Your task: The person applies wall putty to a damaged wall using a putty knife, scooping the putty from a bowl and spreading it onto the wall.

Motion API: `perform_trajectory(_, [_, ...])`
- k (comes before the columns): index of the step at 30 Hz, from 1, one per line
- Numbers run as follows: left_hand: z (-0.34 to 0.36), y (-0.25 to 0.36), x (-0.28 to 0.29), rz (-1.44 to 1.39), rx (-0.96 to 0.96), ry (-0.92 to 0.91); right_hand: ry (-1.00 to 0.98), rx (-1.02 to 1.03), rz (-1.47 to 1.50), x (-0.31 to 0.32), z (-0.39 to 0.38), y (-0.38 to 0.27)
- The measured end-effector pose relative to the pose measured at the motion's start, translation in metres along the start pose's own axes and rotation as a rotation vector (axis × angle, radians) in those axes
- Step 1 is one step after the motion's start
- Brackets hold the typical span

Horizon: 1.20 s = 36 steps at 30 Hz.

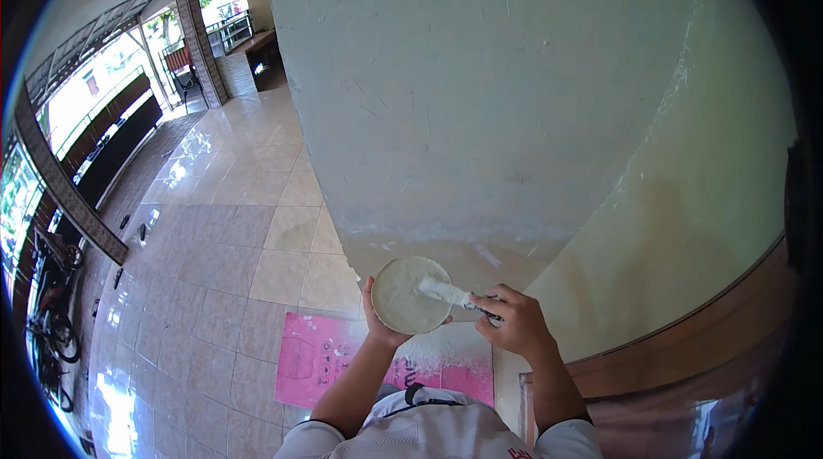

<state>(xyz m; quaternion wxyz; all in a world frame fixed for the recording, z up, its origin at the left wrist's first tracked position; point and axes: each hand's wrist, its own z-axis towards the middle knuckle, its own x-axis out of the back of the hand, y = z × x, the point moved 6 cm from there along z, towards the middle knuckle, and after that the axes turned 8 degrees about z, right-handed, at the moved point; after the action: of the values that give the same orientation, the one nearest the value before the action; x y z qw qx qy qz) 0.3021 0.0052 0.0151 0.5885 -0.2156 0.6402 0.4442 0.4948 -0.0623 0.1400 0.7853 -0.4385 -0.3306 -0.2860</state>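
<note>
My left hand (381,328) is wrapped round a round, shallow container (397,303) of pale off-white paste, its thumb on the left side and fingertips showing at the right. In my right hand (516,319) is a putty knife (446,292), gripped by its dark handle. White paste coats the blade, which lies over the container's right half; whether it touches the paste I cannot tell. Just beyond both hands stands a pale wall (446,116) with white smears low down near its corner.
A pink sheet (321,356) with white crumbs lies on the floor under my hands. Brown wood (686,339) borders the right wall. Glossy tiles (206,262) stretch left towards pillars (199,39), a parked motorcycle (56,322) and several pieces of footwear (125,222).
</note>
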Motion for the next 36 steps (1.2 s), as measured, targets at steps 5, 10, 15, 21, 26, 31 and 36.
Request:
perform_trajectory(5, [0.005,-0.004,0.001,0.070,-0.008,0.030,-0.038,0.004,0.008,-0.003,0.005,0.001])
perform_trajectory(10, [0.001,0.000,0.005,-0.014,-0.013,0.003,-0.010,0.016,0.144,0.016,0.001,0.008])
perform_trajectory(15, [0.006,-0.005,0.004,-0.030,0.007,0.013,0.022,-0.021,0.483,0.013,0.000,0.026])
perform_trajectory(21, [0.010,-0.005,-0.010,-0.007,0.031,-0.003,-0.231,-0.443,0.851,-0.009,-0.013,0.055])
perform_trajectory(26, [0.010,-0.001,-0.011,0.020,0.030,-0.013,-0.151,-0.325,0.899,-0.010,-0.009,0.048])
perform_trajectory(31, [0.007,0.010,-0.005,-0.021,0.001,-0.031,-0.044,-0.022,0.626,0.003,0.011,0.018])
perform_trajectory(36, [0.009,0.024,-0.009,-0.033,-0.012,-0.032,-0.042,0.021,0.538,0.021,0.029,0.002])
